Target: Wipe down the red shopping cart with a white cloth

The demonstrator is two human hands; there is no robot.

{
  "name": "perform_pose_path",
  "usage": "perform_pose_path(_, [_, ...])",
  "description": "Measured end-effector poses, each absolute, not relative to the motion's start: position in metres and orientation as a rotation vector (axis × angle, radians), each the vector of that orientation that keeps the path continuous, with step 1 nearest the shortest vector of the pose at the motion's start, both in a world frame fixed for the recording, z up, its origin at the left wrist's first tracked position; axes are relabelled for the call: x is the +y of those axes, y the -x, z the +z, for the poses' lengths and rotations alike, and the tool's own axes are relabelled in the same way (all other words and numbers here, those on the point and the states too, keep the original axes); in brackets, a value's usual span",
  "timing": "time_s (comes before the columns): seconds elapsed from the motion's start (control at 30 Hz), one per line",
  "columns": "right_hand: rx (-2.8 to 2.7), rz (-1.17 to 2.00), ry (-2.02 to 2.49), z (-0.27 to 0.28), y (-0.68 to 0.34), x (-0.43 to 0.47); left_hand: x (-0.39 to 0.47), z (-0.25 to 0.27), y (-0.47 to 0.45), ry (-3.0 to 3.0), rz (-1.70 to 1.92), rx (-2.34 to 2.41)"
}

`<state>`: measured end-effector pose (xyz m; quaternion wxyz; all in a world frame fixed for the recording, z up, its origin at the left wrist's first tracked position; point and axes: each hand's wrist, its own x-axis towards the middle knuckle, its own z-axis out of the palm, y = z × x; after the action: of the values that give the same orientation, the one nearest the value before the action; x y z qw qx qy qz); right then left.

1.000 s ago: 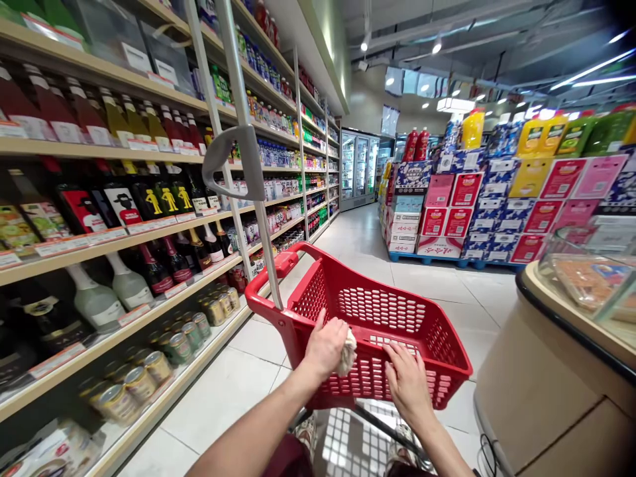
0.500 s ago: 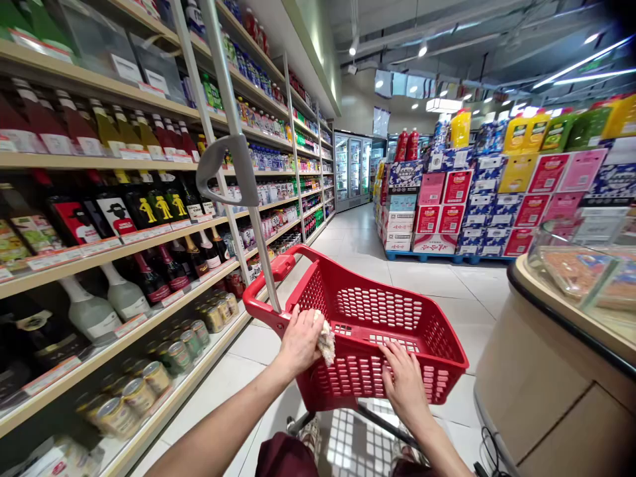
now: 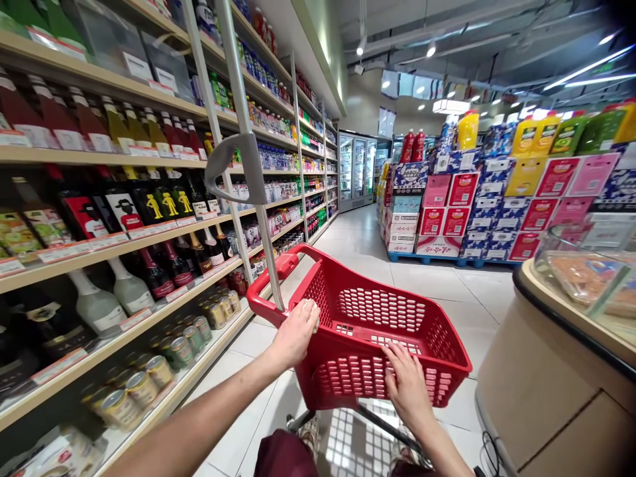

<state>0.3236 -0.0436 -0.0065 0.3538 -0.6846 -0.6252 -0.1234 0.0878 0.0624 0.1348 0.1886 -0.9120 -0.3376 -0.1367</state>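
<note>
In front of me stands a red plastic shopping basket cart (image 3: 309, 381) with perforated walls. My left hand (image 3: 298, 329) is closed over its near rim, close to the left corner. A crumpled light cloth (image 3: 317, 314) shows only as a small bit at those fingertips; the rest is hidden under the hand. My right hand (image 3: 407, 377) lies on the same rim further right, fingers stretched and slightly apart, holding nothing. From the cart's handle end rises a silver pole (image 3: 271, 265) bearing a grey loop-shaped grip (image 3: 253, 169).
Shelves of bottles (image 3: 144, 199) and cans (image 3: 159, 371) run along the left. Stacked drink cartons (image 3: 432, 222) stand on a blue pallet ahead to the right. A curved counter (image 3: 536, 371) is close on my right. Glass-door fridges (image 3: 355, 165) stand at the far end.
My left hand has slid slightly along the rim, and the cloth that hung from its fingers is now mostly hidden. My right hand stays on the rim. The view has shifted slightly.
</note>
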Motion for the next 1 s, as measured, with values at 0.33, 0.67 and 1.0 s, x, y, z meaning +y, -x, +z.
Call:
perform_pose_path(0.33, [-1.703,-0.262,1.759,-0.003,-0.333,-0.047,0.087,0.141,-0.074,2.512,-0.427,-0.849])
perform_pose_path(0.67, [-1.606,-0.220,1.861,0.003,-0.337,-0.049,0.058,0.090,-0.134,2.569,-0.532,-0.610])
perform_pose_path(1.0, [-1.445,-0.233,1.939,0.000,-0.337,-0.059,0.053,0.079,-0.146,2.559,-0.643,-0.728])
